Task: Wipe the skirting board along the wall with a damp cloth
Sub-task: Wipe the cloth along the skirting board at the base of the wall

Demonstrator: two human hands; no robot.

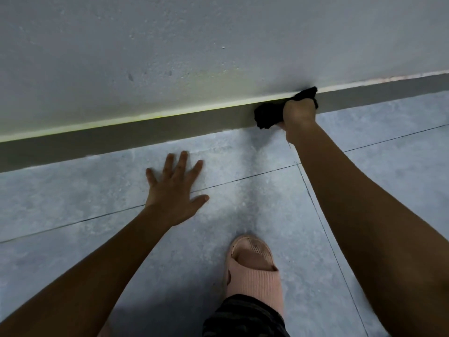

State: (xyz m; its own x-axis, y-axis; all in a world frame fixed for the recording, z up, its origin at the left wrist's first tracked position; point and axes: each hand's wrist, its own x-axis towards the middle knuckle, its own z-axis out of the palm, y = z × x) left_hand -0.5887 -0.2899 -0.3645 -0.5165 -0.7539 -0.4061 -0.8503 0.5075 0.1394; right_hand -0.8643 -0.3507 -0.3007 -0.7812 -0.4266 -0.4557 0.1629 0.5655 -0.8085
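Observation:
A dark grey skirting board (pixel 145 135) runs along the foot of the pale wall, rising from lower left to upper right. My right hand (pixel 298 115) is shut on a bunched black cloth (pixel 266 115) and presses it against the board's face. A corner of the cloth sticks up above my fist, over the board's top edge. My left hand (pixel 173 190) lies flat on the floor tiles with fingers spread, a short way in front of the board and left of the cloth.
The textured pale wall (pixel 194 45) fills the upper half. Grey floor tiles (pixel 73 190) with thin dark joints cover the lower part. My foot in a pink slipper (pixel 252 271) stands on the floor between my arms.

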